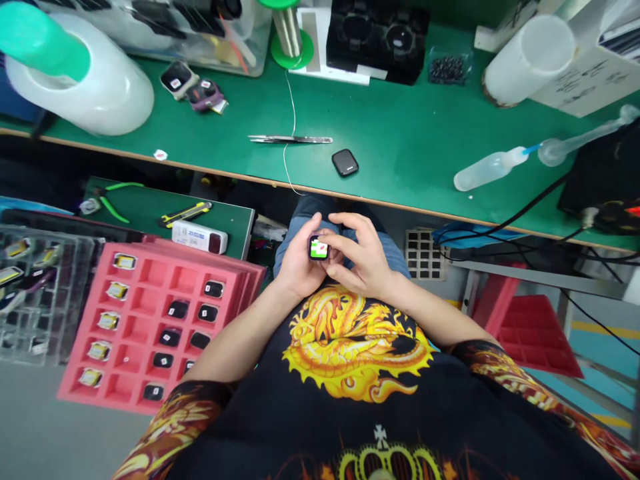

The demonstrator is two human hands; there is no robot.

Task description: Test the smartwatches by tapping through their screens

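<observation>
Over my lap, my left hand (299, 263) is closed around a small smartwatch (319, 249) without a strap, its screen lit in green and white. My right hand (361, 257) comes in from the other side with fingers bent and apart, the index fingertip at the watch's upper right edge. Whether the right hand grips the watch or only touches it is hard to make out. On the green bench in front lie a dark square watch case (345, 163) and metal tweezers (291, 139).
Left of me, a pink foam tray (137, 327) holds watch parts, beside a clear compartment tray (35, 293). Green-handled pliers (114, 203) and a yellow cutter (186, 213) lie on a lower shelf. On the bench stand a solder wire spool (289, 37) and a squeeze bottle (485, 170).
</observation>
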